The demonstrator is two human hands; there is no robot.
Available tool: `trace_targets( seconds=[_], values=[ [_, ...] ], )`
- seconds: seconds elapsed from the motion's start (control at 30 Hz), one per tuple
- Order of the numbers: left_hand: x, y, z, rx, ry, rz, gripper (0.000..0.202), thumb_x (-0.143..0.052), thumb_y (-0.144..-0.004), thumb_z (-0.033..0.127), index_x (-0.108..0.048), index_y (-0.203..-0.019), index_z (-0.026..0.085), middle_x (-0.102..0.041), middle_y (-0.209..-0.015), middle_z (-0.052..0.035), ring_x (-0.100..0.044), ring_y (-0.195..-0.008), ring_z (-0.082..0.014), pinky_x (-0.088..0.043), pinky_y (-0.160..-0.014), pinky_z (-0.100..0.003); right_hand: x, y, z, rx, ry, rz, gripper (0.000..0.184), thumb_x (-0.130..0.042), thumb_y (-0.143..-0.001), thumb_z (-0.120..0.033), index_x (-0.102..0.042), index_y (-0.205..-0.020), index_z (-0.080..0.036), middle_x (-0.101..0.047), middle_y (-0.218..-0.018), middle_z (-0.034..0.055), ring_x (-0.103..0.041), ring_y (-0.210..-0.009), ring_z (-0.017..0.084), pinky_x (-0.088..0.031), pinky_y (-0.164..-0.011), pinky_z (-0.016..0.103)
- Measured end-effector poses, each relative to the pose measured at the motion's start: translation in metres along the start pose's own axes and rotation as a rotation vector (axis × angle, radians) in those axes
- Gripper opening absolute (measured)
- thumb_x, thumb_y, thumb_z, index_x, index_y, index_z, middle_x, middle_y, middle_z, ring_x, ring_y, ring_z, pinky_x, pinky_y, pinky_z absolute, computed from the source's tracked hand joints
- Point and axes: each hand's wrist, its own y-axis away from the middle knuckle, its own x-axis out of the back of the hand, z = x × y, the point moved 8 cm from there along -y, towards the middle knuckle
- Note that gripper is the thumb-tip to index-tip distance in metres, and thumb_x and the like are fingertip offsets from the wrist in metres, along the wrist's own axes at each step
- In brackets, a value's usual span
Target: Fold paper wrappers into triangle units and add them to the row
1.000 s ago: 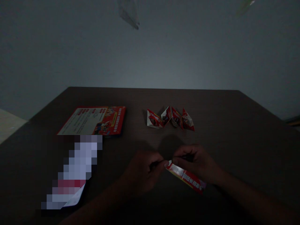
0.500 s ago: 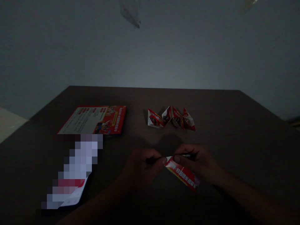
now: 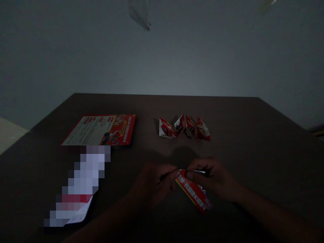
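A red printed paper strip (image 3: 193, 192) with white characters and a yellow edge is held between both hands, low in the middle of the view. My left hand (image 3: 160, 180) pinches its upper left end between thumb and fingers. My right hand (image 3: 209, 175) is closed on its upper edge, thumb pressed on the printed face. The strip's loose end slants down to the right. Beyond the hands, several folded red-and-white paper pieces (image 3: 191, 128) stand in a zigzag row. The fingers behind the strip are partly hidden.
A stack of red printed leaflets (image 3: 121, 131) lies at the left of the dark wooden table (image 3: 243, 121). Nearer me is a phone-like flat device (image 3: 81, 212), mostly pixelated. A pale wall rises behind the table, with a clear plastic piece (image 3: 140, 15) on it.
The strip's loose end has swung down and slightly left, turning steeper. Both hands keep their pinch with small finger shifts. The zigzag pieces and leaflets stay put.
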Motion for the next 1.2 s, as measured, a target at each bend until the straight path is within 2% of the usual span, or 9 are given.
trace_targets(
  seconds=[0.13, 0.3, 0.47, 0.63, 0.83, 1.03, 1.2],
  values=[
    [0.002, 0.0, 0.003, -0.014, -0.05, 0.022, 0.035, -0.042, -0.092, 0.029, -0.06, -0.065, 0.014, -0.059, -0.054, 0.0018, -0.056, -0.049, -0.0082, -0.038, -0.051, -0.017, -0.001, 0.0, 0.0, 0.004, 0.022, -0.004, 0.021, -0.064, -0.081, -0.033, -0.065, -0.075, -0.013, -0.058, -0.063, -0.0012, -0.048, -0.055, 0.008, -0.038, -0.05, 0.018],
    [0.0, 0.0, -0.001, 0.028, -0.025, -0.003, 0.034, -0.042, -0.091, 0.034, -0.059, -0.07, 0.014, -0.059, -0.055, 0.0019, -0.055, -0.051, -0.009, -0.036, -0.05, -0.018, -0.002, 0.0, 0.0, 0.005, 0.045, -0.035, 0.02, -0.062, -0.082, -0.031, -0.065, -0.077, -0.012, -0.058, -0.063, -0.0012, -0.048, -0.056, 0.008, -0.037, -0.051, 0.018],
    [0.001, 0.0, 0.004, -0.084, -0.16, 0.01, 0.04, -0.041, -0.092, 0.034, -0.043, -0.056, 0.015, -0.034, -0.048, 0.0076, -0.036, -0.044, -0.0052, -0.023, -0.044, -0.019, -0.003, 0.0, -0.004, 0.022, 0.059, -0.042, 0.017, -0.063, -0.081, -0.029, -0.065, -0.076, -0.012, -0.058, -0.062, -0.0015, -0.048, -0.055, 0.007, -0.038, -0.051, 0.018],
    [-0.001, 0.001, 0.003, -0.135, -0.14, -0.006, 0.042, -0.04, -0.092, 0.034, -0.035, -0.054, 0.016, -0.026, -0.048, 0.008, -0.028, -0.044, -0.0046, -0.019, -0.044, -0.02, -0.004, 0.001, -0.003, -0.001, 0.064, -0.045, 0.02, -0.063, -0.08, -0.031, -0.065, -0.077, -0.011, -0.057, -0.062, -0.001, -0.047, -0.054, 0.007, -0.038, -0.049, 0.018],
    [-0.01, 0.003, 0.003, -0.108, -0.063, -0.124, 0.043, -0.036, -0.094, 0.038, -0.035, -0.056, 0.017, -0.027, -0.05, 0.0073, -0.028, -0.045, -0.0056, -0.019, -0.044, -0.021, -0.006, 0.003, -0.003, -0.005, 0.034, -0.092, 0.021, -0.064, -0.08, -0.032, -0.064, -0.075, -0.012, -0.055, -0.059, -0.002, -0.044, -0.051, 0.007, -0.036, -0.047, 0.018],
    [-0.012, 0.006, 0.01, -0.079, -0.098, -0.2, 0.041, -0.029, -0.096, 0.036, -0.04, -0.061, 0.017, -0.033, -0.053, 0.0062, -0.034, -0.048, -0.0075, -0.023, -0.047, -0.021, -0.008, 0.003, -0.003, 0.011, 0.033, -0.119, 0.02, -0.063, -0.081, -0.032, -0.065, -0.076, -0.013, -0.054, -0.058, -0.0019, -0.043, -0.049, 0.007, -0.034, -0.045, 0.018],
    [-0.008, 0.006, 0.016, -0.053, -0.255, -0.17, 0.037, -0.028, -0.096, 0.033, -0.045, -0.066, 0.018, -0.043, -0.058, 0.005, -0.041, -0.051, -0.0085, -0.025, -0.05, -0.022, -0.008, 0.001, -0.003, -0.009, 0.025, -0.111, 0.022, -0.063, -0.08, -0.034, -0.064, -0.073, -0.013, -0.052, -0.058, -0.0026, -0.042, -0.05, 0.007, -0.035, -0.046, 0.018]
  ],
)
